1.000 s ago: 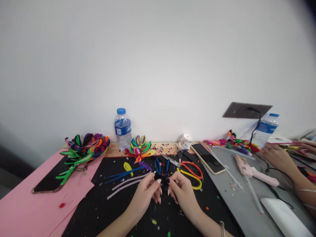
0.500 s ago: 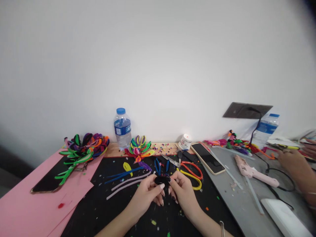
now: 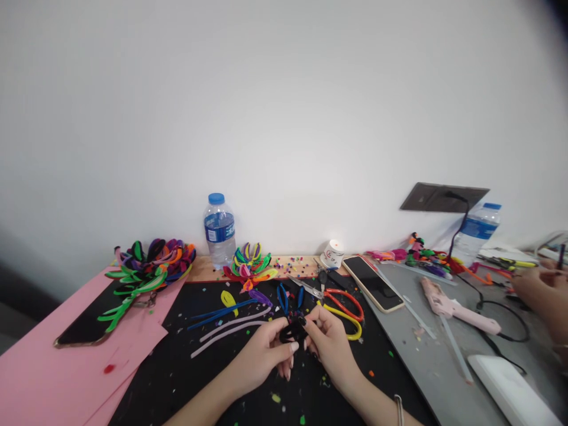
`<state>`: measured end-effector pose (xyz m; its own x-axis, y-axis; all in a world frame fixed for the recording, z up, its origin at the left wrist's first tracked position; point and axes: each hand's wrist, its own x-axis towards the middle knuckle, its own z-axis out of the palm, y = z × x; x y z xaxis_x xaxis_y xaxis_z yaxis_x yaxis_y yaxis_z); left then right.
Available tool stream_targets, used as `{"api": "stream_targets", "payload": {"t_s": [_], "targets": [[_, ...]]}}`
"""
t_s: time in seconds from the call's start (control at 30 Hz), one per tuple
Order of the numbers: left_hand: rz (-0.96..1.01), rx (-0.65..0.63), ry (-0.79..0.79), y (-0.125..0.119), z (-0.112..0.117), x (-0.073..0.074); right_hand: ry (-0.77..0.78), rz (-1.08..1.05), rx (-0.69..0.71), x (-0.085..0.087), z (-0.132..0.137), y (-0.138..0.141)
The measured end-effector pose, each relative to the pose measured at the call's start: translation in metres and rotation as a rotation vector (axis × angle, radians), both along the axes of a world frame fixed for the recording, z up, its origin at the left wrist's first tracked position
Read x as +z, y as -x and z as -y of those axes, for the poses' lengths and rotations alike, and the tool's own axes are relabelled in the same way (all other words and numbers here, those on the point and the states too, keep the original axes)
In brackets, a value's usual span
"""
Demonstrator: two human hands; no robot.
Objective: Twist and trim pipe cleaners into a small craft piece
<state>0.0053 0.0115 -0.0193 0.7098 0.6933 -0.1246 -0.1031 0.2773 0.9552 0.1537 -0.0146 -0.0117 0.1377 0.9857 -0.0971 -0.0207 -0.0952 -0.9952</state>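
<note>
Both hands meet over the black mat, pinching a small black pipe cleaner piece bent into a loop. My left hand grips its left side between thumb and fingers. On its right side, my right hand closes with thumb and forefinger. Just beyond the fingers lie blue pipe cleaner loops; whether they join the black piece I cannot tell. Scissors with red and yellow handles rest past my right hand. Lilac pipe cleaner strips, blue strips and a yellow loop lie left of my hands.
Bundles of coloured pipe cleaner loops cover the left phone. A water bottle, a paper cup and another phone stand or lie behind. Right are a pink glue gun with its cord and a co-worker's hands.
The black piece has turned in my fingers and now shows an open loop. My left hand has shifted slightly down. The co-worker's hands have come closer together at the right.
</note>
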Motion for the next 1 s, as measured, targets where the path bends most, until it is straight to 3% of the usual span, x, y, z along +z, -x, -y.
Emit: {"api": "stream_targets", "payload": {"t_s": [0.47,1.0], "targets": [[-0.053,0.221,-0.084,-0.0019,-0.003,0.0009,-0.028,0.066,0.008,0.0008,-0.0018,-0.0056],[-0.105,0.293,-0.135,-0.0007,-0.0032,0.0065,-0.001,0.058,0.048,0.0,-0.0032,-0.0044]]}}
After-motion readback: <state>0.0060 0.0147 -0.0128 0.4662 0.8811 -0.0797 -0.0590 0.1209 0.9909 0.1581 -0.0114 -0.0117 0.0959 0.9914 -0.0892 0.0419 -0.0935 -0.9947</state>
